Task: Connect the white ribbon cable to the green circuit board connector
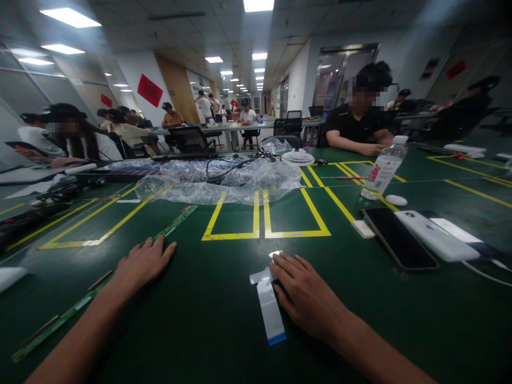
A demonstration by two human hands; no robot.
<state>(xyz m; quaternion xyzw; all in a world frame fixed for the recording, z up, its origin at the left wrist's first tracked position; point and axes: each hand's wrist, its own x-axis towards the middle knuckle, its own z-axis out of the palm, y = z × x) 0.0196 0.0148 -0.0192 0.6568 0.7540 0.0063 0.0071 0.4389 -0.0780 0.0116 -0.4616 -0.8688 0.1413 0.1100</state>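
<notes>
My left hand (144, 262) lies flat, fingers stretched out, over a long narrow green circuit board (181, 217). The strip emerges beyond the fingertips and again left of my forearm; its middle is hidden by hand and arm. To the right, my right hand (302, 288) rests palm down with its fingers extended and close together. Its fingertips touch the upper end of a white flat ribbon cable (270, 306) lying folded on the table. The cable's lower end is blue, and a small shiny piece shows at the fingertips. Whatever lies beneath those fingers is hidden.
Crumpled clear plastic wrap (224, 181) with black cables lies ahead. A white round fan (298, 156) sits behind it. To the right are a water bottle (384, 169), a black phone (400, 237) and a white power bank (436, 234). Across the table sits a person (356, 125).
</notes>
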